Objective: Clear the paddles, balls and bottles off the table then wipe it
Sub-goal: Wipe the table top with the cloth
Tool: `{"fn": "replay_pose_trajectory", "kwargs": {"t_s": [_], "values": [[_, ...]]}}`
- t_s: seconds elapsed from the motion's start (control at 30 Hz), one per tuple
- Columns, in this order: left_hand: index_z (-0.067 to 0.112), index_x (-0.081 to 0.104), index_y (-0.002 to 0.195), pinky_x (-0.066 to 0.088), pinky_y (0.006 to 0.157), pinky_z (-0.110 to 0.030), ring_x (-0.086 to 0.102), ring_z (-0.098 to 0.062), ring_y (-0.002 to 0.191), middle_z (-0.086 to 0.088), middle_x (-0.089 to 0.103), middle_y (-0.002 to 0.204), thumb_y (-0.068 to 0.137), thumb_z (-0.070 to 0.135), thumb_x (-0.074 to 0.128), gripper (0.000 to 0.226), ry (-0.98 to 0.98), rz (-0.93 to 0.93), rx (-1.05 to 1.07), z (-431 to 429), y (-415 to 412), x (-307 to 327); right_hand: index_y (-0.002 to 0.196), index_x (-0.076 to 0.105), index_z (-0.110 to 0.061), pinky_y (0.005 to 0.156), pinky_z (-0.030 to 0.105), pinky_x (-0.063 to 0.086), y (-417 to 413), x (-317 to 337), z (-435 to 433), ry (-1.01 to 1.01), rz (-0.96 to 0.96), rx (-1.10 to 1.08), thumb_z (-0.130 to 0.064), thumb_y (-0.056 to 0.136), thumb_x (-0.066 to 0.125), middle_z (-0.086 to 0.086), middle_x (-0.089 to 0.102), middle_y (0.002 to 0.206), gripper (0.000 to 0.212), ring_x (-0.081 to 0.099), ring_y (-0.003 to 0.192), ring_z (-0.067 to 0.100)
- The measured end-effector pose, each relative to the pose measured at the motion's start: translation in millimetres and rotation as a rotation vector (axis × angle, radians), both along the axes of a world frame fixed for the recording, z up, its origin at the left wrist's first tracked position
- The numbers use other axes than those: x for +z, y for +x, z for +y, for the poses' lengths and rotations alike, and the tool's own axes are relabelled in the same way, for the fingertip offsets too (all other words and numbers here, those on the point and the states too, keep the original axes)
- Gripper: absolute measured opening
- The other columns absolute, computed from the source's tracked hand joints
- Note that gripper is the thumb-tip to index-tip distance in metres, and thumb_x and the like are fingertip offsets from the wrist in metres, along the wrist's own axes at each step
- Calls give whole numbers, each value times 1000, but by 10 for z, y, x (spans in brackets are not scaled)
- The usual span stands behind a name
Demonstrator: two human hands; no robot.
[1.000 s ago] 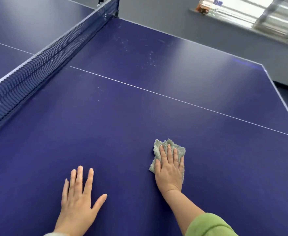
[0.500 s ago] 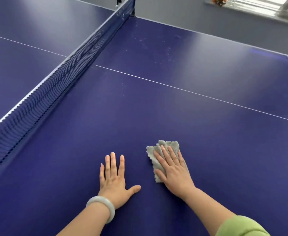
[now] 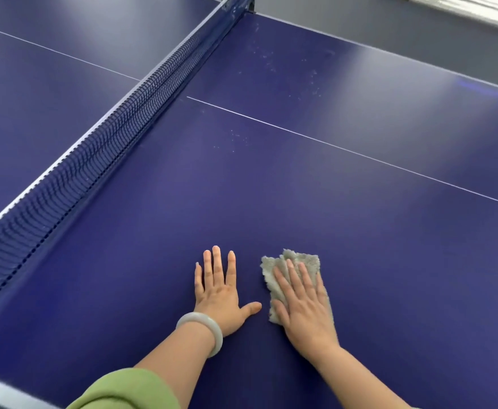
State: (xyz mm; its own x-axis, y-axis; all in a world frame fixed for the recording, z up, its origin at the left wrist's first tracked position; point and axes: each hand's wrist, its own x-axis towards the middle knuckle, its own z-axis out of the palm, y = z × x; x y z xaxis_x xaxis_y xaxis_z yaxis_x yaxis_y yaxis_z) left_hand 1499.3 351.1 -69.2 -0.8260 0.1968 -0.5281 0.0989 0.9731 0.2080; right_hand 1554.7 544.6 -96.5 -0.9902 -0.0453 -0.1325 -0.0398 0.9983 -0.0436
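The right hand (image 3: 303, 308) pressed a grey fluffy cloth (image 3: 293, 268) flat-fingered near the dark blue table's (image 3: 241, 202) near edge; the left hand (image 3: 219, 296) lay open, grasping nothing, just beside it, the blue net (image 3: 94, 160) well apart leftward.

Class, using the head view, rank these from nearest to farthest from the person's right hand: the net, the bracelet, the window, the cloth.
1. cloth: pressed flat under the right hand.
2. bracelet: on the wrist just to its left.
3. net: across the table, further left.
4. window: beyond the table's far edge, top right.
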Motion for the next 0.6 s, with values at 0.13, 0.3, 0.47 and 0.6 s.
{"fn": "replay_pose_trajectory", "kwargs": {"t_s": [0.13, 0.3, 0.47, 0.6], "values": [[18, -40, 142, -25, 114, -51, -48, -32, 132, -13, -51, 144, 84, 80, 36, 114, 15, 2, -4, -8, 11, -13, 156, 1, -31, 120, 49, -2, 228, -2, 646, 54, -35, -618, -51, 100, 11, -3, -6, 163, 60, -6, 151, 20], [24, -26, 151, -22, 116, -44, -47, -22, 134, -5, -47, 148, 91, 69, 38, 98, 153, 16, -2, -119, 9, 12, 157, 3, -26, 119, 51, -6, 98, 117, 144, -45, -93, -840, -49, 99, 13, 3, -4, 164, 63, -5, 150, 27], [20, 7, 157, -13, 119, -33, -23, -17, 148, -5, -17, 163, 98, 56, 22, 70, 179, 355, 214, -543, 16, -18, 154, 23, -25, 118, 51, 10, 17, 80, -711, -45, -25, 37, -55, 98, 24, 3, 17, 162, 64, 14, 150, 28], [15, 2, 157, -6, 122, -37, -15, -25, 150, -10, -12, 163, 101, 50, 27, 70, 56, 365, 400, -776, -224, -39, 155, 13, -34, 117, 46, 9, -312, 39, -487, -49, -1, 287, -58, 98, 29, -8, 4, 164, 65, 3, 151, 19]]}}
